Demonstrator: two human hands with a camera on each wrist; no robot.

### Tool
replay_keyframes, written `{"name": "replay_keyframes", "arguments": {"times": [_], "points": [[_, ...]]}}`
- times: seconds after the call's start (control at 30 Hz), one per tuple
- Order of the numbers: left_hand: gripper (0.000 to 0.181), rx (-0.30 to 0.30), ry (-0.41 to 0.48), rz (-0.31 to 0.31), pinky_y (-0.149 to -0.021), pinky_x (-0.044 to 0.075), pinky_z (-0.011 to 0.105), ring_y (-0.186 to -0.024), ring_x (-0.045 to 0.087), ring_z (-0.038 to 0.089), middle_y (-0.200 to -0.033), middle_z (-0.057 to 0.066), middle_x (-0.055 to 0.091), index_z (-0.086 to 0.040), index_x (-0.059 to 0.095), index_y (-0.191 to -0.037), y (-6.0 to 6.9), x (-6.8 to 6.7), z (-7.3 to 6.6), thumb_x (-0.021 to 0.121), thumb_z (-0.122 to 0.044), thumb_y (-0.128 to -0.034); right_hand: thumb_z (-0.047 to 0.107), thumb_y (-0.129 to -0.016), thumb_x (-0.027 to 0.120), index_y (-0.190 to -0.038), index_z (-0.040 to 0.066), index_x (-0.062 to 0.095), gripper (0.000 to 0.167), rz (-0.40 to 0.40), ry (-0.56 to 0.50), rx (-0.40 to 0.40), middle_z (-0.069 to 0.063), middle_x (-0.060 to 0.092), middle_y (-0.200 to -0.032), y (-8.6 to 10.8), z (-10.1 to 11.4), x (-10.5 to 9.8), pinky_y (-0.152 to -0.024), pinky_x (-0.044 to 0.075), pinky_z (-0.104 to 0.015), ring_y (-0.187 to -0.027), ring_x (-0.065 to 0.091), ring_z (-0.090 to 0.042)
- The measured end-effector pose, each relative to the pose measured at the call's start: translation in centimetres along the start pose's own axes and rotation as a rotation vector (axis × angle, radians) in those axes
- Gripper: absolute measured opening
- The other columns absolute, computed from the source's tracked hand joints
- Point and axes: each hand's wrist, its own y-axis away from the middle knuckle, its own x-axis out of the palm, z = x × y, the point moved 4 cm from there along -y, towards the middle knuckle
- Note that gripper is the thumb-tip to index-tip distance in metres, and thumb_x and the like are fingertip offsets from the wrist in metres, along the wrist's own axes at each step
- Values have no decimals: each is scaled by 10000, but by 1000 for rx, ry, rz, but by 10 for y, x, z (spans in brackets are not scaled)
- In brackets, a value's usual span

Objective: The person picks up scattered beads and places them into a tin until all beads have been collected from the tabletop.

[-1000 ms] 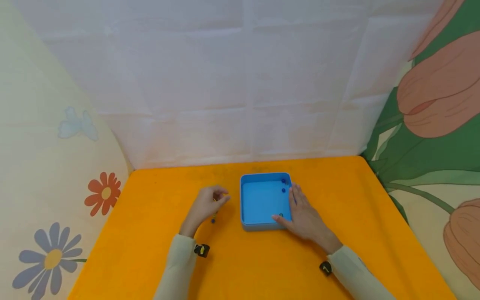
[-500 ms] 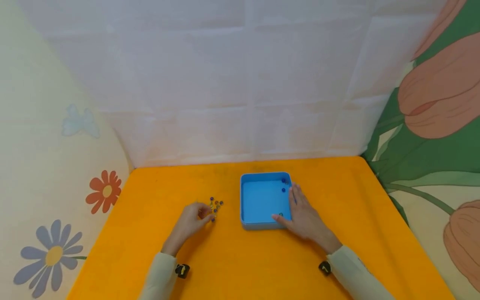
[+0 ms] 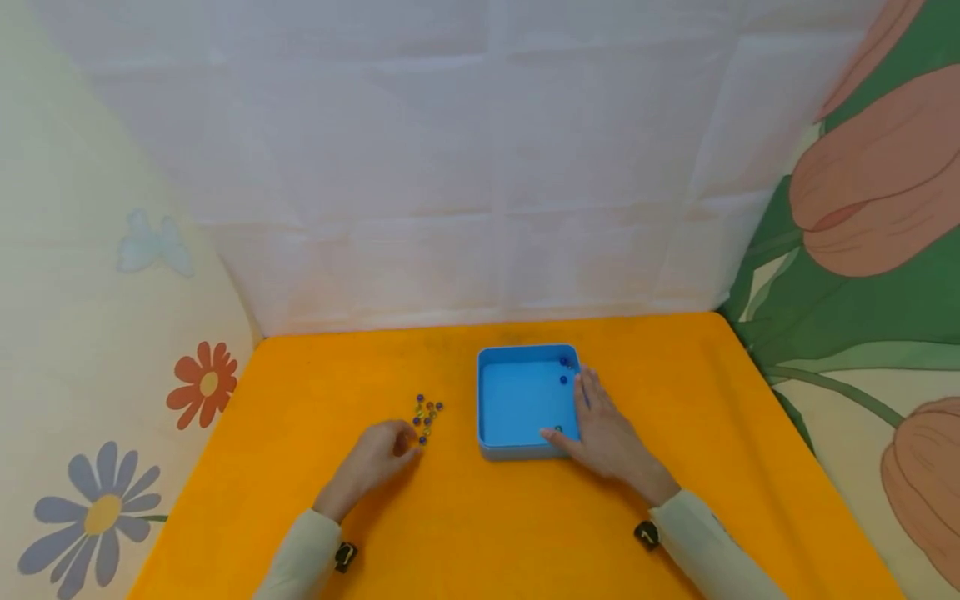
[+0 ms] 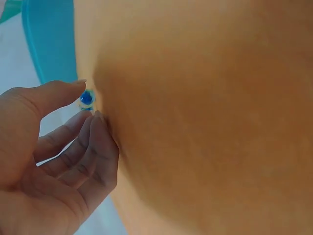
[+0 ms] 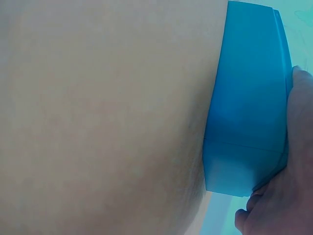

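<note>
Several small marbles (image 3: 427, 408), blue, yellow and amber, lie in a loose cluster on the orange table. My left hand (image 3: 378, 454) is at the cluster's near left side, fingers curved and thumb apart from them. In the left wrist view a blue marble (image 4: 86, 98) shows at the gap between thumb and fingertips; no pinch on it is visible. A square blue box (image 3: 525, 404), uncovered on top, stands right of the cluster. My right hand (image 3: 611, 437) holds its near right corner, thumb over the near rim and fingers along the right wall.
Inside the box, a few marbles (image 3: 563, 379) lie near the far right corner, and a green one (image 3: 558, 428) lies by my right thumb. A white cloth (image 3: 390, 167) hangs behind the orange table (image 3: 480, 533). Flower-printed cloths (image 3: 862, 333) hang at both sides.
My left hand has drawn back from above the marbles toward the near left, uncovering the cluster. My right hand and the box stay in place.
</note>
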Motion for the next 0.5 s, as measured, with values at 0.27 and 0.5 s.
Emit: {"name": "replay_keyframes", "arguments": {"times": [0.27, 0.5], "points": [[133, -36, -27, 32, -629, 497, 264, -717, 573, 84, -830, -3, 673, -75, 722, -1005, -2, 5, -2, 792, -171, -944, 735, -955, 560, -1647, -75, 135, 1147, 9, 3, 2, -244, 44, -1764, 0, 2, -1, -1248, 326, -594, -1641, 119, -435], [109, -41, -41, 31, -609, 469, 257, -681, 541, 89, -790, -20, 650, -97, 732, -970, -7, 8, -1, 795, -183, -946, 732, -955, 561, -1650, -68, 128, 1145, 16, 2, 13, -236, 28, -1767, 1, 3, -2, -1249, 322, -596, -1643, 114, -431]]}}
